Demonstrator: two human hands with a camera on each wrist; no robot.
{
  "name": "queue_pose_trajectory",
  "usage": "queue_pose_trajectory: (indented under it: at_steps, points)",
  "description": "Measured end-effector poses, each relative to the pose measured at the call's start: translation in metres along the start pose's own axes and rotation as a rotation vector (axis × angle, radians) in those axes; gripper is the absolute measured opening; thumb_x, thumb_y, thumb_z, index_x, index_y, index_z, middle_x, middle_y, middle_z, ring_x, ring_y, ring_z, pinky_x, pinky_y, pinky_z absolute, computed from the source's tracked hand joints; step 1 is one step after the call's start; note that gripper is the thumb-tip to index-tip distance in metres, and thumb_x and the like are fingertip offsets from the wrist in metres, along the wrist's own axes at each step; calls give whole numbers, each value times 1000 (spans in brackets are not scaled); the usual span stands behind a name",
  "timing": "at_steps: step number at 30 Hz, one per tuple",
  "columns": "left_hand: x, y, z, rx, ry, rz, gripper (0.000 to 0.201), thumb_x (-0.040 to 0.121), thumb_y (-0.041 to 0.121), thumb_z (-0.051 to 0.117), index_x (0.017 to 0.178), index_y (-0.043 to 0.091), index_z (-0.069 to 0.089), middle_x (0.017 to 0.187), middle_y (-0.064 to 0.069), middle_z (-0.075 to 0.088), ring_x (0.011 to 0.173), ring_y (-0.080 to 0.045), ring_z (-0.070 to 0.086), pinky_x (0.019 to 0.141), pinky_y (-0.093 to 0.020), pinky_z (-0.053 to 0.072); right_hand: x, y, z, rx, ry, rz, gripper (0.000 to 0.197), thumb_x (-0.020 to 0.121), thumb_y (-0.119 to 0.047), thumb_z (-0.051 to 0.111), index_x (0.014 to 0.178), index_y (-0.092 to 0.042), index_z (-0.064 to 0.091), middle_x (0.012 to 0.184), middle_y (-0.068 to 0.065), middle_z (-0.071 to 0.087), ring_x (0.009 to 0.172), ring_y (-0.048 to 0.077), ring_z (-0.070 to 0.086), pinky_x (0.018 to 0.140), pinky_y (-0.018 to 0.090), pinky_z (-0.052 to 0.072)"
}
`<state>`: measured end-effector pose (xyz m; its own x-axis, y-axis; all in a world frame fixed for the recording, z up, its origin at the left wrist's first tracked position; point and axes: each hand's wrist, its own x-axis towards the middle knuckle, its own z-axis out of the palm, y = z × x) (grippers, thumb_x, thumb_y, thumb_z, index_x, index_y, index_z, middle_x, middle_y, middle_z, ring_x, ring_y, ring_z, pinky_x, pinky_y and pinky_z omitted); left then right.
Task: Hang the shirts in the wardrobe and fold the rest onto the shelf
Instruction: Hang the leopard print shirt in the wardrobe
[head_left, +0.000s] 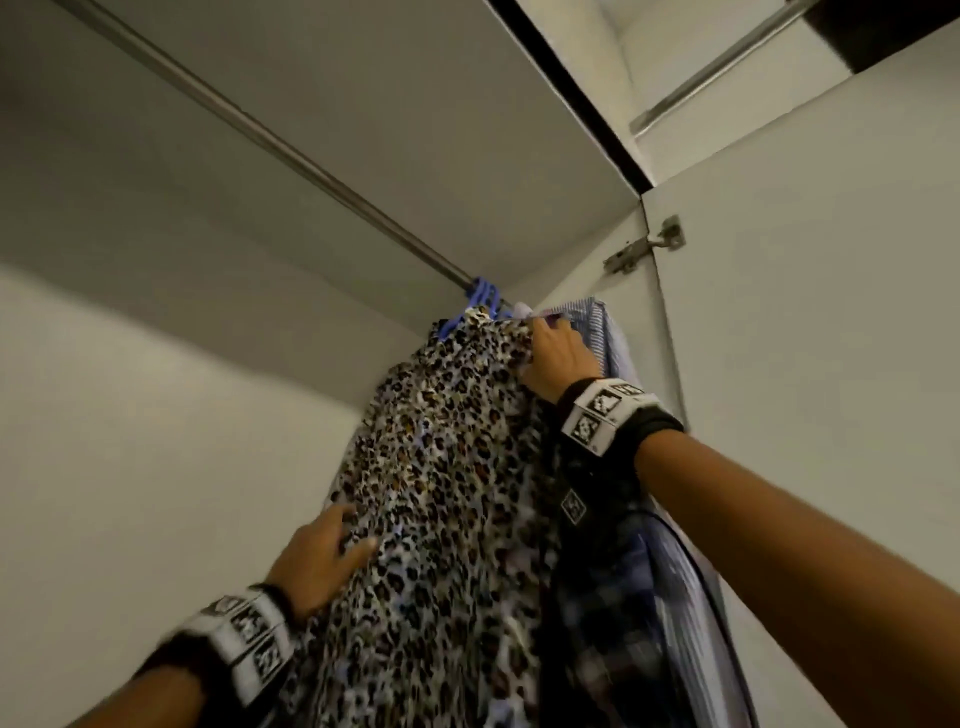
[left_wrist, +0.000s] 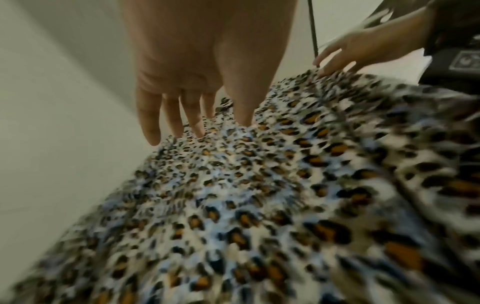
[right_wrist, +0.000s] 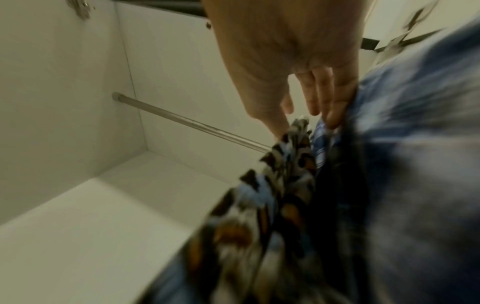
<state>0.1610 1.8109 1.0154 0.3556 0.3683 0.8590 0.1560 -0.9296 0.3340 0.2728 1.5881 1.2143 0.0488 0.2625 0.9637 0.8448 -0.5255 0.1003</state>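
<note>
Leopard-print fabric shirt (head_left: 447, 467) hangs on blue plastic hanger (head_left: 480, 299) at the metal wardrobe rail's (head_left: 270, 137) right end, right hand (head_left: 556, 364) gripping its shoulder, left hand (head_left: 317, 558) flat and smoothing; hanging step nearly done, next probably release.

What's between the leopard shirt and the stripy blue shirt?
A dark checked shirt hangs between the leopard shirt and the striped blue shirt, seen in the head view.

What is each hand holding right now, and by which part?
The right hand grips the leopard shirt at its shoulder, by the hanger. The left hand only rests flat against the shirt's side, holding nothing.
</note>
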Motion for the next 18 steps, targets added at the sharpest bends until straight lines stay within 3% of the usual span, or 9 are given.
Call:
queue_pose_trajectory:
  at_steps: [4,7,9,12,15,18]
  points:
    - [-27,97,17,-280,163,107,31,94,26,53,118,6,49,91,-7,63,86,-27,62,75,-37,50,-88,37,-55,65,-58,-14,42,88,-18,55,127,-7,44,123,19,51,113,35,50,84,36,41]
    - [-73,183,39,-419,225,256,29,90,30,52,107,6,56,83,-4,63,76,-23,61,69,-33,49,-158,72,-108,57,-167,9,42,90,-22,57,129,-12,46,123,13,53,110,29,52,87,33,40]
    - [-115,242,58,-482,211,303,34,84,32,47,104,8,58,81,-1,61,72,-21,59,66,-28,44,-207,100,-147,54,-204,37,41,90,-24,59,127,-13,48,120,10,55,105,27,55,86,33,42]
    - [-178,324,90,-554,182,286,30,84,31,46,103,12,58,86,4,58,81,-25,60,74,-34,48,-281,140,-212,28,-233,87,37,90,-24,60,124,-12,51,115,9,59,99,24,58,83,35,47]
    - [-252,406,120,-668,66,256,18,89,20,54,105,14,57,88,8,56,86,-24,58,75,-36,48,-363,176,-280,-30,-275,180,35,90,-23,60,123,-15,53,113,5,60,92,19,59,81,33,48]
    - [-328,481,141,-805,-78,226,16,90,16,54,105,12,57,89,3,60,88,-24,59,74,-35,47,-445,211,-341,-102,-316,296,33,88,-24,60,120,-17,56,109,2,62,86,18,59,81,35,48]
